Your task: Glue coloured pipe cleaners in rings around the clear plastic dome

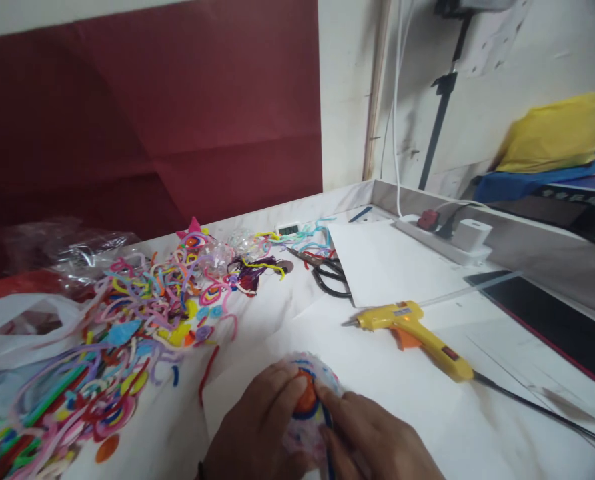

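Observation:
A white fuzzy craft piece (301, 435) with coloured flecks lies on white paper at the front of the table. On it sits an orange disc (306, 398) ringed by a dark blue pipe cleaner (330, 419). My left hand (257, 423) is closed on the left side of the piece, its fingers pressing beside the disc. From the other side my right hand (375, 430) pinches the blue strip where it runs down the piece's right edge. My fingers hide much of the piece.
A yellow glue gun (417, 333) with a black cord lies to the right. Tangled pipe cleaners (152, 293) and a plastic bag (32, 327) cover the left. Behind are black-handled scissors (330, 277), white sheets (397, 260), a power strip (442, 240) and a phone (552, 317).

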The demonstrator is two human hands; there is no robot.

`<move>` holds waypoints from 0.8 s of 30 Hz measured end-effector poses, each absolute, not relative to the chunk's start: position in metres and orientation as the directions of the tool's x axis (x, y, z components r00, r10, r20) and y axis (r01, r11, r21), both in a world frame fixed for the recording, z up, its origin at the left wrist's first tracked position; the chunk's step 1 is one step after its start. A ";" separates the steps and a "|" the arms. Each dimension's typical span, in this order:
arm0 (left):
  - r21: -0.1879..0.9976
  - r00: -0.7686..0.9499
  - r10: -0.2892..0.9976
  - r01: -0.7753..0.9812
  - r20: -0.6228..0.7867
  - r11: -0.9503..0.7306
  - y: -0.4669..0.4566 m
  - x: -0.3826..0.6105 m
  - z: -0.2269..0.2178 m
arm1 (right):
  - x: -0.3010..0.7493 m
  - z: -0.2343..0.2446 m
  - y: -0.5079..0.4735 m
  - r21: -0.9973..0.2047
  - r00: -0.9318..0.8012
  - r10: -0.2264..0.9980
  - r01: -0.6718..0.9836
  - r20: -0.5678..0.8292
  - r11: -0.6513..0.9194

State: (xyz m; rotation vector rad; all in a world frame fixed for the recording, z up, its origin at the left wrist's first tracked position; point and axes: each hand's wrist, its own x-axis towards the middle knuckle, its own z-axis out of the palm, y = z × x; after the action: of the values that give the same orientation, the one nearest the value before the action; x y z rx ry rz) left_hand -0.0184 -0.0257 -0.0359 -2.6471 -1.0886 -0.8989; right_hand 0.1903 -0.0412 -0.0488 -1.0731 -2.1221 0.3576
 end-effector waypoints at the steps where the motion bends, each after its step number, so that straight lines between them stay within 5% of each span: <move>1: 0.127 0.534 0.616 0.687 0.579 -0.716 -0.026 -0.018 -0.035 | 0.193 -0.047 -0.040 -0.536 -0.424 0.789 0.580 0.444 0.613; 6: 0.403 0.359 0.779 0.701 0.514 -0.588 -0.025 -0.026 -0.036 | 0.195 -0.046 -0.039 -0.524 -0.430 0.793 0.596 0.431 0.608; 12: 0.593 0.491 0.819 0.578 0.296 -0.561 -0.017 -0.034 -0.035 | 0.190 -0.051 -0.040 -0.506 -0.260 0.789 0.647 0.557 0.570; 16: 0.615 0.445 0.826 0.558 0.346 -0.557 -0.019 -0.030 -0.035 | 0.191 -0.057 -0.040 -0.426 -0.320 0.728 0.643 0.606 0.637; 22: 0.625 0.355 0.847 0.572 0.395 -0.531 -0.029 -0.019 -0.038 | 0.192 -0.044 -0.038 -0.549 -0.302 0.772 0.562 0.560 0.619; 24: 0.543 0.375 0.826 0.625 0.421 -0.560 -0.030 -0.016 -0.037 | 0.195 -0.035 -0.035 -0.554 -0.359 0.769 0.540 0.529 0.633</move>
State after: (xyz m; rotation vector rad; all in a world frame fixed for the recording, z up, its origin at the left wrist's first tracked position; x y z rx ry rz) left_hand -0.0158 -0.0300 -0.0374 -2.8364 -1.5469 -1.1781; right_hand 0.1951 -0.0348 -0.0350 -1.0214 -2.0562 0.3644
